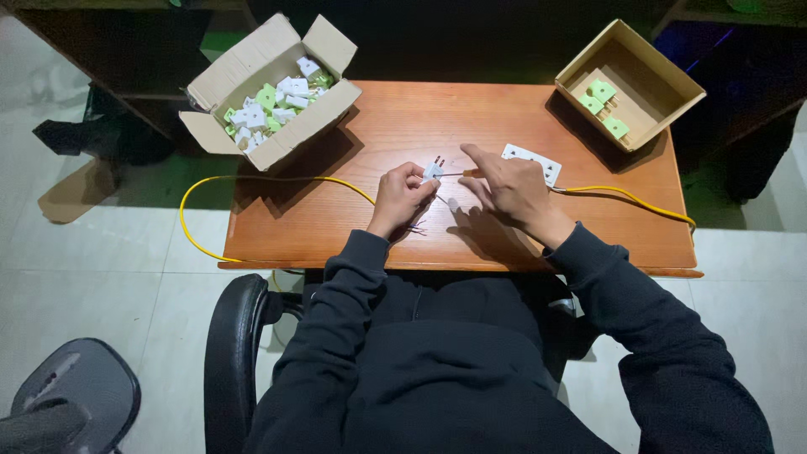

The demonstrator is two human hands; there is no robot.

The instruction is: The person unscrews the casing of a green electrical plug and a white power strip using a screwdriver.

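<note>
Plug (433, 170), small, white, prongs pointing to the far side, sits pinched in the fingers of the left hand (402, 197) near the middle of the wooden table (336, 227). Left fingers are curled together and clamped on the plug body; thin dark wire ends (414, 227) trail from under that hand toward the near edge. Right hand (508, 187) lies just right of the plug, index finger stretched out toward the far side, thumb and other fingers closed on a slim screwdriver with an orange handle (465, 174) whose tip meets the plug. Yellow cable (277, 179) loops off the left edge of the table and returns to the left hand; another yellow run (626, 197) leaves to the right. White socket strip (531, 163) lies flat just beyond the right hand. Open cardboard box (252, 67), far left, holds many white and green plug parts (273, 113); open cardboard box (664, 80), far right, holds a few green parts (602, 105). Risk, as judged: the driver tip could slip off the small plug and jab the left fingers, since the grip is tight and close; loose wire strands could fray or pull out if the cable is tugged.
</note>
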